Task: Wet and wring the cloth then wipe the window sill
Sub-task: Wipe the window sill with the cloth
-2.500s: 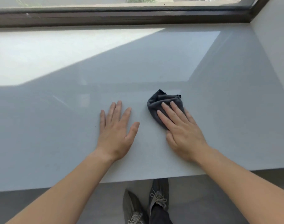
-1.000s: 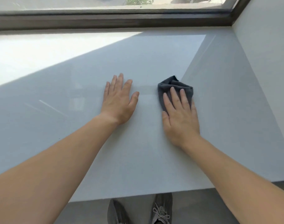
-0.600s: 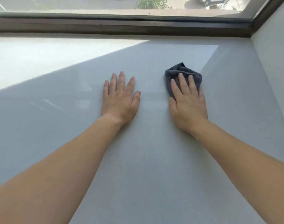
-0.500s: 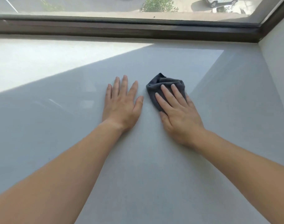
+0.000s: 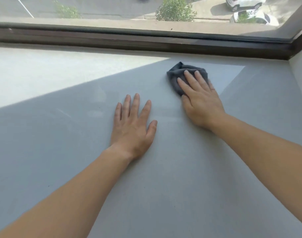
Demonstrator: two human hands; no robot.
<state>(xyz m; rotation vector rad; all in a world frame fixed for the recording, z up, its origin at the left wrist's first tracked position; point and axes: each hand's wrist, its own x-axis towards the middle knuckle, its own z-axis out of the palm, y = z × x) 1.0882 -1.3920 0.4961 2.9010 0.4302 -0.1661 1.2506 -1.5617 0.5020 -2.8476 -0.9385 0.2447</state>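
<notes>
The wiping step is in hand. The left hand [image 5: 132, 127] lies flat, fingers spread, on the window sill [image 5: 61, 134], well back from the window frame [image 5: 146, 40]. The right hand [image 5: 200, 102] presses straight fingers on the bunched cloth [image 5: 176, 74], which pokes out beyond them, near the frame. Its dampness cannot be told. The next move probably calls for an even sweep along the frame.

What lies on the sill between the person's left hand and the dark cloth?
Nothing: in the head view only bare grey window sill separates the left hand from the cloth, which the right hand presses.
</notes>
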